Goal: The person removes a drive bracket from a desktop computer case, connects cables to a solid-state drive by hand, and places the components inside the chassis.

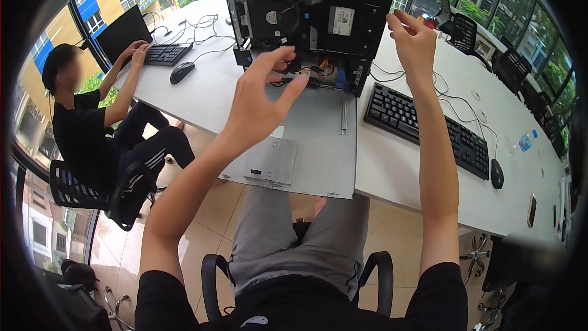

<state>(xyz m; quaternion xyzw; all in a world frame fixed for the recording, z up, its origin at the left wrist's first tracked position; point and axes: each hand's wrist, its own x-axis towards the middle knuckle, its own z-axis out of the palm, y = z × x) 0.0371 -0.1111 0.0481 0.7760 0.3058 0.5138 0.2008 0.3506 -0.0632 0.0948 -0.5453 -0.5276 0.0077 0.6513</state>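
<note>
An opened black desktop computer case (312,40) stands on the table in front of me, with its inner parts and several coloured wires (323,68) showing. My left hand (260,95) is raised before the lower part of the case, fingers spread and holding nothing. Up by the case's right edge is my right hand (415,43), its fingertips drawn together; whether they touch the case or pinch something small cannot be made out. Below the case lies a flat grey metal panel (321,141), which juts past the table's front edge over my legs. A raised metal box shape (271,159) sits on it.
Right of the case are a black keyboard (401,115), a mouse (497,173), loose cables, a water bottle (527,141) and a phone (531,209). To the left, a seated person (86,107) types at another keyboard (165,54), beside a mouse (182,73) and a monitor (125,34).
</note>
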